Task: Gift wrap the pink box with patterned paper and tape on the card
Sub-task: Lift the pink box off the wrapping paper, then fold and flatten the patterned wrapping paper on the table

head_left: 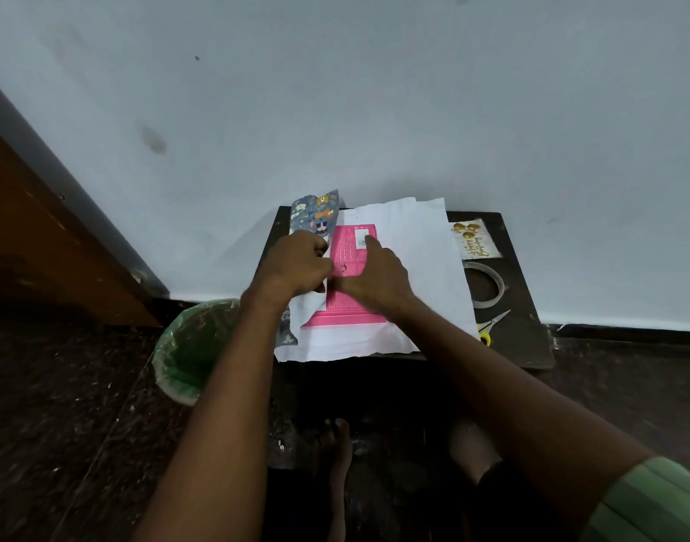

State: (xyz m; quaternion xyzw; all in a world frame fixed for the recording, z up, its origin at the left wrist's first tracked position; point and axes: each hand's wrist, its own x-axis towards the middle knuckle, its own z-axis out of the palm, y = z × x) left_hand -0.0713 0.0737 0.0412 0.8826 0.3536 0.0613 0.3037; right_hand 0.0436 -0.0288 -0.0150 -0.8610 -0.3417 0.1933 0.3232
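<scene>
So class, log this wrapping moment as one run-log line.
step: first fold | left hand: grips paper edge over box | right hand: presses box flat | tape, card: untouched

A small dark table (527, 338) carries wrapping paper (425, 260), card (474, 238), tape roll (486, 285), scissors (490, 326).

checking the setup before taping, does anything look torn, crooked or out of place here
The patterned paper has a ragged, uneven near edge that overhangs the table. The pink box lies on it slightly off square. Tape roll, scissors and card lie tidily on the right.
</scene>
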